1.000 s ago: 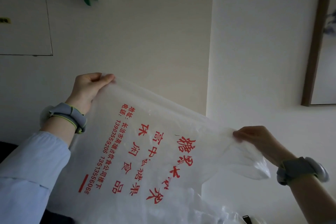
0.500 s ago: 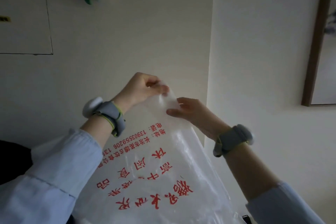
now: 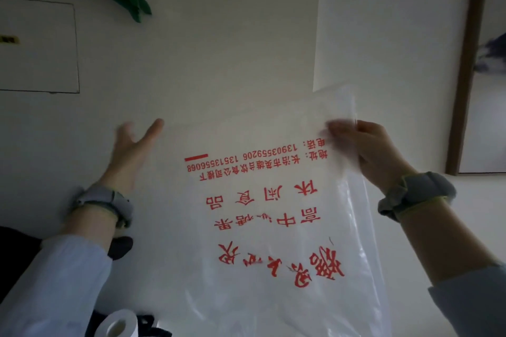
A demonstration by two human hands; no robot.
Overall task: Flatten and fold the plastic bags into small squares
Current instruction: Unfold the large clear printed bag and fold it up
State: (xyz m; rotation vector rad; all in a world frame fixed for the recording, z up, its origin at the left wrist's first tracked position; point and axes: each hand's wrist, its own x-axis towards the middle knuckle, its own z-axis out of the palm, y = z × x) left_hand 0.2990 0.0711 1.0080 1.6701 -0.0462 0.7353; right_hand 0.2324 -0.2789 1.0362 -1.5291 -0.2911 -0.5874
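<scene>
Red-printed plastic bag (image 3: 262,213) reading "13903559206" hangs from right hand (image 3: 375,156) grip; left hand (image 3: 131,150) open, empty.

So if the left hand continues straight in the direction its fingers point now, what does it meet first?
Probably the pale wall. The open left hand points up and slightly right, beside the plastic bag, with nothing visible between. Depth is unclear.

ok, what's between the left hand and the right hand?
Head view: the plastic bag with red print spans the gap. The right hand pinches its top corner; the left hand is open at its left edge.
</scene>
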